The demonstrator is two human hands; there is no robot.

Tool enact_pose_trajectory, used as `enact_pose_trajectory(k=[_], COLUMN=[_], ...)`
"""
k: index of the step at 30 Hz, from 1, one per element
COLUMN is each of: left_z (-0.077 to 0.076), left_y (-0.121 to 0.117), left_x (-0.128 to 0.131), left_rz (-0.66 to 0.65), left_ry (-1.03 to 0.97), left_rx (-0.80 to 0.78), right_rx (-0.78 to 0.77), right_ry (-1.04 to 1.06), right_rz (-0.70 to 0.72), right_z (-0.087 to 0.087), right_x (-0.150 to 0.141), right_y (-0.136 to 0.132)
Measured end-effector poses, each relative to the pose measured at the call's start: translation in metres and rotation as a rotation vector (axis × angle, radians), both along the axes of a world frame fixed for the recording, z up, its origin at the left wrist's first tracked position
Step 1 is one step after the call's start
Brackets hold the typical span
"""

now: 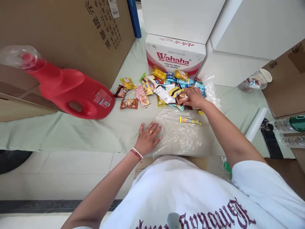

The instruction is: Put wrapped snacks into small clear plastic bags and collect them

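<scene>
My left hand [148, 137] lies flat with spread fingers on the table cover, at the left edge of a clear plastic bag [171, 135]. My right hand [195, 97] reaches into the right side of a heap of wrapped snacks. Its fingers and thumb are around the right edge of a brown snack packet [183, 97]. Beside that packet are a yellow-and-black packet [175, 92] and a white packet [164, 94]. A thin yellow snack stick [190, 121] rests on the bag. Left of the heap lie a brown cookie packet [129, 103] and a pink packet [144, 100].
A red jug [78, 92] stands at the left before a large cardboard box [71, 38]. Behind the heap is a Wahaha water carton [175, 55], with white boxes [247, 28] around it. Crumpled clear plastic [212, 90] and bottles [290, 124] are at the right.
</scene>
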State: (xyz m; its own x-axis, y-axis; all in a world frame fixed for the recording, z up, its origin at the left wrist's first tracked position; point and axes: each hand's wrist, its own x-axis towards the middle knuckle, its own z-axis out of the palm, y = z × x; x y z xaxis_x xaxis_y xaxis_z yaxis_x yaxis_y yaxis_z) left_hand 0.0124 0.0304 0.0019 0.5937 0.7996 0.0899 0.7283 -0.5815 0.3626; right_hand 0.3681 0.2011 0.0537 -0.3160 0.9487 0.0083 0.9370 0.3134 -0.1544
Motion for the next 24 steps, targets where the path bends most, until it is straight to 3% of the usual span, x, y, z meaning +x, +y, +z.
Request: enact_pose_trajectory(k=[4,7,10,12,15,18,21,24], left_z=[-0.008,-0.012,-0.011,-0.009,-0.001,0.005,0.007,0.005], left_y=[-0.007,-0.007,-0.005,-0.006,-0.014,-0.024,-0.028,-0.027], left_x=[-0.011,-0.014,-0.016,-0.020,-0.025,-0.029,-0.036,-0.043], left_rz=[0.091,0.100,0.107,0.118,0.122,-0.027,-0.167,-0.181], left_ry=[0.038,0.020,0.002,-0.009,-0.025,-0.005,0.021,0.026], left_rx=[-0.019,-0.020,-0.025,0.000,0.105,0.121,-0.008,-0.099], right_rx=[0.124,0.189,0.150,0.091,-0.007,-0.079,-0.065,-0.072], right_ry=[0.004,0.087,0.220,0.290,0.289,0.223,0.303,0.422], right_rz=[-0.049,-0.115,-0.047,0.041,0.104,0.116,0.155,0.216], right_z=[0.006,0.024,0.030,0.021,-0.004,-0.022,-0.023,-0.021], right_x=[0.017,0.034,0.017,-0.014,-0.065,-0.084,-0.062,-0.024], right_y=[-0.022,-0.068,-0.120,-0.147,-0.165,-0.168,-0.181,-0.213])
